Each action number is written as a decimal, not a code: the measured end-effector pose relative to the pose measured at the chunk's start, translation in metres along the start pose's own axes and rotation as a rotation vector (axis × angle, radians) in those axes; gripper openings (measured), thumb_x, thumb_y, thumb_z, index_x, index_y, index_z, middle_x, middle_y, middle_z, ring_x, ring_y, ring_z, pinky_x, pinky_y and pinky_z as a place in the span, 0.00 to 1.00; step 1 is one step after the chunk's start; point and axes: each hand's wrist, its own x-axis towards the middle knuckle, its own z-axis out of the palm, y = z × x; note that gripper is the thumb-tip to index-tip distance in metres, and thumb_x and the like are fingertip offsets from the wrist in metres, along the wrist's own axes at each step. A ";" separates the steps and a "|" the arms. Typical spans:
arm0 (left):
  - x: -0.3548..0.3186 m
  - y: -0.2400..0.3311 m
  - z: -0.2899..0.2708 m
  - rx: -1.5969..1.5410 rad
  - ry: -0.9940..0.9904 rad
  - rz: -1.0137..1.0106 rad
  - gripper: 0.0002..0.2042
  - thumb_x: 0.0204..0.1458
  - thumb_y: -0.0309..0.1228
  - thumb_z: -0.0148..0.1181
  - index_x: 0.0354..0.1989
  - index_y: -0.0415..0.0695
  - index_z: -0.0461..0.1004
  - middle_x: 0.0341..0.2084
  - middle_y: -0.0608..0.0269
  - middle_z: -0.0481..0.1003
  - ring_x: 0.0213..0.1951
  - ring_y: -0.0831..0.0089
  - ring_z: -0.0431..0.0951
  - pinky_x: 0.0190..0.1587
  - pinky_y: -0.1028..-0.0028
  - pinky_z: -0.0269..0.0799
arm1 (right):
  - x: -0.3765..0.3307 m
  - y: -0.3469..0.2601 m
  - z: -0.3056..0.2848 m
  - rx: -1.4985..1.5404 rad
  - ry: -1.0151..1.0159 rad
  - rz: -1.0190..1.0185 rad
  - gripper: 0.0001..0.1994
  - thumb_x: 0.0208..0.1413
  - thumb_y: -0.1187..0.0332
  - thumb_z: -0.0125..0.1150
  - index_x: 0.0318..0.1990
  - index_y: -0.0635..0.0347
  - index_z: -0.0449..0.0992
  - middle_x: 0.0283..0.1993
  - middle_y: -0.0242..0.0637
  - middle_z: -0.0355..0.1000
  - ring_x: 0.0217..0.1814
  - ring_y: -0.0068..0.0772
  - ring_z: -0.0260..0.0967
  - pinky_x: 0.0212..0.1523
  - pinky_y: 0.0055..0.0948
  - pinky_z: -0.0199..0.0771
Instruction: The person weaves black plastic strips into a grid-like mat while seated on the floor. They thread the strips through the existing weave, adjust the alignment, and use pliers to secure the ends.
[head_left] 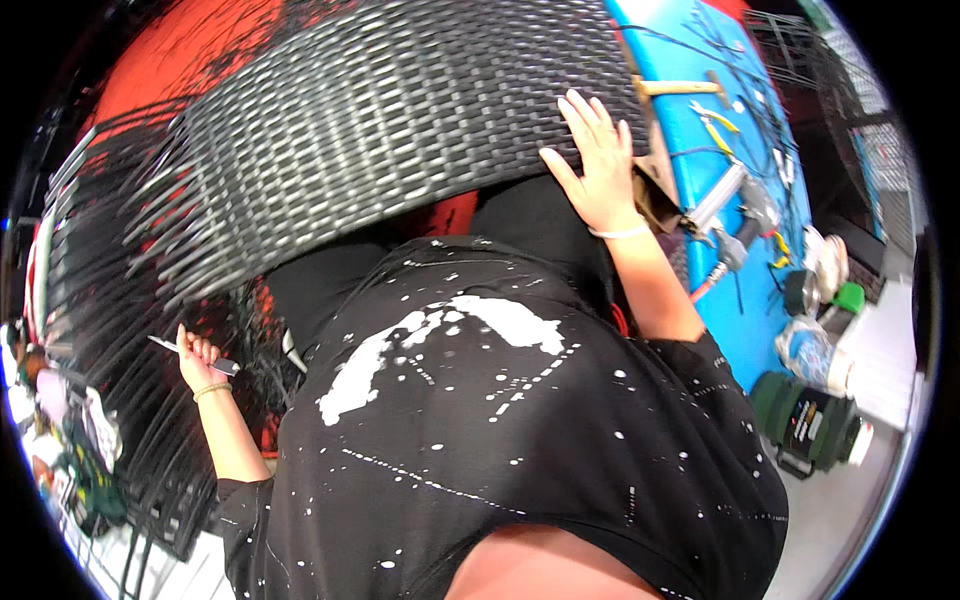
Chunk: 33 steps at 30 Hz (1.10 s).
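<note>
At upper centre lies a black woven panel (400, 110); the right hand (603, 172), spread wide, rests on its right side, gripping nothing; the left hand (200, 366), beside its loose strands (183, 265), curls round a slim tool (228, 367).

Hammer (684, 88) and pliers (719, 122) on blue table (740, 335)

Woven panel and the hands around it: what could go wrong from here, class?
1. The slim tool in the left hand is near loose dark strands, so it might snag or scratch one.
2. The right hand lies flat on the woven panel, near its edge; pressing there might tilt it.
3. If the panel shifts, it could knock the hammer nearby.
</note>
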 end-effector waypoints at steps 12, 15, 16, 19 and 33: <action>-0.108 0.073 0.135 0.162 -0.177 0.431 0.19 0.69 0.44 0.48 0.26 0.48 0.69 0.13 0.76 0.56 0.13 0.85 0.51 0.17 0.80 0.47 | 0.030 -0.073 -0.022 0.611 -0.161 -0.244 0.16 0.52 0.54 0.68 0.41 0.54 0.83 0.56 0.36 0.74 0.60 0.40 0.70 0.61 0.44 0.65; -0.150 0.058 0.216 0.197 -0.525 0.332 0.22 0.70 0.48 0.41 0.32 0.43 0.72 0.18 0.69 0.65 0.20 0.79 0.62 0.25 0.78 0.60 | 0.024 -0.079 -0.028 1.006 -0.248 -0.065 0.15 0.56 0.59 0.68 0.44 0.60 0.81 0.51 0.41 0.76 0.54 0.42 0.74 0.56 0.36 0.73; -0.163 0.042 0.241 0.267 -0.676 0.307 0.23 0.71 0.47 0.38 0.37 0.40 0.73 0.24 0.63 0.70 0.27 0.73 0.69 0.34 0.74 0.66 | 0.018 -0.082 -0.020 1.110 -0.268 -0.084 0.18 0.59 0.58 0.66 0.50 0.62 0.79 0.51 0.43 0.76 0.56 0.44 0.73 0.59 0.37 0.72; -0.230 -0.008 0.315 0.593 -1.098 0.409 0.27 0.72 0.43 0.30 0.49 0.34 0.74 0.48 0.48 0.77 0.55 0.59 0.74 0.62 0.64 0.64 | 0.002 -0.100 -0.025 1.208 -0.205 -0.045 0.20 0.61 0.58 0.64 0.52 0.66 0.75 0.49 0.46 0.77 0.54 0.41 0.75 0.57 0.37 0.73; -0.208 -0.041 0.280 0.797 -1.302 -0.094 0.13 0.67 0.27 0.51 0.56 0.34 0.72 0.45 0.56 0.79 0.45 0.73 0.79 0.54 0.72 0.74 | -0.025 0.087 -0.079 1.514 0.263 1.123 0.18 0.66 0.63 0.52 0.56 0.67 0.71 0.36 0.44 0.76 0.27 0.31 0.70 0.30 0.28 0.72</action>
